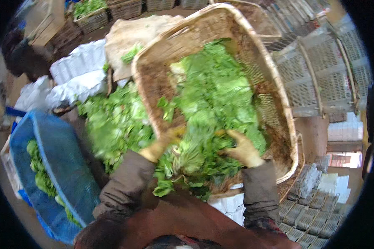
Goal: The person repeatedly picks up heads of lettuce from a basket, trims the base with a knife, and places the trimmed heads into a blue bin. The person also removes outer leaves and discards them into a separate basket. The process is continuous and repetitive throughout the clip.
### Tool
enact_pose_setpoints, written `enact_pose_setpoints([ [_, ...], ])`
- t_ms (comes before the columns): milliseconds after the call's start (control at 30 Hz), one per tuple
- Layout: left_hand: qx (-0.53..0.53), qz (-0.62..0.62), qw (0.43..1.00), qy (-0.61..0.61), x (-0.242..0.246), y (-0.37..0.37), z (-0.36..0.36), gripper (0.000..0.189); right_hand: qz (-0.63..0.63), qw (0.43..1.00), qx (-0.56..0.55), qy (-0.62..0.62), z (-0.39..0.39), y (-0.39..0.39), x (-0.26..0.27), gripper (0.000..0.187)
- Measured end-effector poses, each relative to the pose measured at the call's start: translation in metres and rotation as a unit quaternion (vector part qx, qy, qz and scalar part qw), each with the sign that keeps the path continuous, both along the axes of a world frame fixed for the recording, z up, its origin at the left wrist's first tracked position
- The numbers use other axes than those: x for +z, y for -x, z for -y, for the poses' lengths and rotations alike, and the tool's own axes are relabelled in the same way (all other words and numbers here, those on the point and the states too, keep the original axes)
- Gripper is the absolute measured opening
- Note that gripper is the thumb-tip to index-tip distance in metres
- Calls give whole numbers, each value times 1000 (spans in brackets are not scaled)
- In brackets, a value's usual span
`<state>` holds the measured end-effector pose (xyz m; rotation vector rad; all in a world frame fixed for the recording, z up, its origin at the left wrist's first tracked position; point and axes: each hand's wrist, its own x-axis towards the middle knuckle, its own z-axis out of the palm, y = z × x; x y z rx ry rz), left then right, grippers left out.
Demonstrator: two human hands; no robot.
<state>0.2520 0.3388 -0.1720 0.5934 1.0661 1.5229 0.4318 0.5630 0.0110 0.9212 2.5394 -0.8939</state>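
A large, pale-rimmed plastic basket [279, 74] is tilted before me, its inside stained brown. Leafy green lettuce [215, 90] lies heaped along its middle. At the near end, my left hand [160, 144], in a yellowish glove, grips the side of a lettuce bunch [188, 155]; its fingertips are blurred and partly hidden by leaves. My right hand [243, 149], gloved alike, holds the opposite side of the greens with its fingers curled around leaves. Pale cut stems show between the hands. More loose lettuce [118, 121] is piled left of the basket.
A blue mesh-lined container [65, 168] with some greens stands at lower left. White wrapped bundles [79, 65] and a tan sack [134, 34] lie beyond the pile. Stacked crates [324, 71] rise at right, more crates [311, 214] below. A dark figure [28, 56] is at upper left.
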Motion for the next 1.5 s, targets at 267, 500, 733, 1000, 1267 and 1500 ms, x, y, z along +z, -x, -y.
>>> enact_pose_setpoints([
  [267,380,38,924,-18,37,21,202,77,-245,959,12,140,232,46,-96,66],
  [500,313,33,930,188,63,19,262,95,-111,913,-93,382,237,129,-51,48],
  [733,306,-293,901,96,115,15,308,128,-97,754,-150,632,285,111,-48,55],
  [1000,273,-210,929,137,141,21,316,99,-258,919,289,-75,215,136,32,40],
  [1267,201,-53,965,161,124,-89,296,97,-68,781,616,-77,212,88,39,26],
  [1500,240,-189,935,181,119,-112,277,66,109,930,319,144,145,71,-22,47],
])
